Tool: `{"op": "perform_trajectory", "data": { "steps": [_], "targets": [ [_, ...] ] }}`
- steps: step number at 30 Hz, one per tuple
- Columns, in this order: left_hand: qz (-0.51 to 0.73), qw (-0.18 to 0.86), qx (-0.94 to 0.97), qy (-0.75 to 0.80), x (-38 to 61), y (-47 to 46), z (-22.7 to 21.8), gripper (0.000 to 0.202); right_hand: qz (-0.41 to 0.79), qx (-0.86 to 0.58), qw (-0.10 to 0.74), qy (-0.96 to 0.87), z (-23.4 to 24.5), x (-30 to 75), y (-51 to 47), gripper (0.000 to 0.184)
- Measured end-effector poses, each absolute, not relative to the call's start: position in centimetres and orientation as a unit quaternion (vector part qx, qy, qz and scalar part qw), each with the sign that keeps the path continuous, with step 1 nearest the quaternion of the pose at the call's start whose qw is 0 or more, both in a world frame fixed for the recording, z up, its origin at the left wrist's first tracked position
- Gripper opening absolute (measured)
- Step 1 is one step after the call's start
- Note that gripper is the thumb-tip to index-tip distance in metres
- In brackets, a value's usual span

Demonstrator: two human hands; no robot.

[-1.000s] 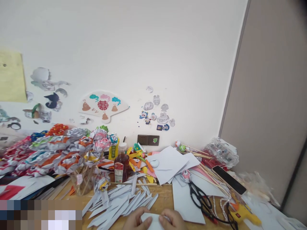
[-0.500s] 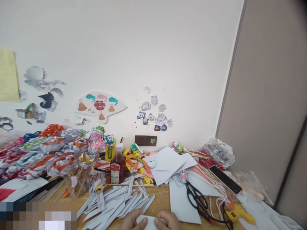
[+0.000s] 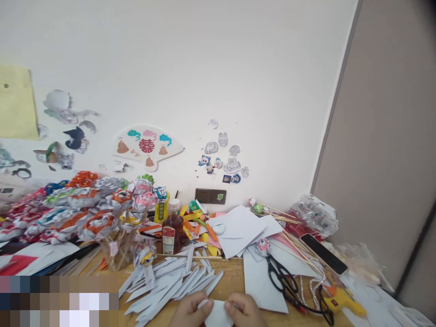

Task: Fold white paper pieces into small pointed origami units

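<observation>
Between my hands, at the bottom edge of the view, is a small piece of white paper (image 3: pixel 218 315). My left hand (image 3: pixel 191 310) pinches its left side, thumb on top. On the right side, my right hand (image 3: pixel 245 311) grips it the same way. The paper's lower part is cut off by the frame. Just beyond my left hand lies a heap of folded white paper strips (image 3: pixel 173 286) on the wooden table (image 3: pixel 233 284). Black-handled scissors (image 3: pixel 284 279) rest on white sheets (image 3: pixel 260 293) to the right of my right hand.
A yellow glue gun (image 3: pixel 345 302) and a phone (image 3: pixel 323 253) lie at the right. A bottle of dark red liquid (image 3: pixel 170 231) stands behind the strips. Many paper flowers (image 3: pixel 98 222) are piled at the left. Thin wooden sticks (image 3: pixel 294 243) lie near the phone.
The piece of paper now stands up more between my hands and shows more of its face. My view has shifted slightly left and down.
</observation>
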State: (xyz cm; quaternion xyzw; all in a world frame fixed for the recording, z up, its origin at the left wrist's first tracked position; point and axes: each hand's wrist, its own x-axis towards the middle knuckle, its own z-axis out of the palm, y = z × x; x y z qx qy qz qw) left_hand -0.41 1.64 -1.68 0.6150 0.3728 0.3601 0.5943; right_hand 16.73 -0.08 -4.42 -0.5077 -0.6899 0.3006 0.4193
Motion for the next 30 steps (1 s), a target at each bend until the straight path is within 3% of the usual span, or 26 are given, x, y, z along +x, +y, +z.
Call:
{"op": "perform_trajectory", "data": {
  "steps": [9,18,21,30],
  "targets": [
    [0.373,0.627,0.576,0.368,0.0,0.9,-2.1,0.046,0.341,-0.505,0.426,-0.669,-3.5,16.4,-1.0,0.049],
    [0.389,0.679,0.510,0.357,-0.3,2.1,-2.1,0.047,0.426,-0.408,0.523,-0.615,-2.9,16.6,-1.2,0.028],
    [0.392,0.686,0.498,0.358,-0.5,2.4,-1.9,0.046,0.386,-0.412,0.525,-0.637,-3.0,16.7,-1.3,0.016],
    [0.372,0.714,0.483,0.344,-0.7,2.1,-1.1,0.044,0.345,-0.450,0.530,-0.631,-3.3,16.7,-1.1,0.010]
  ]
}}
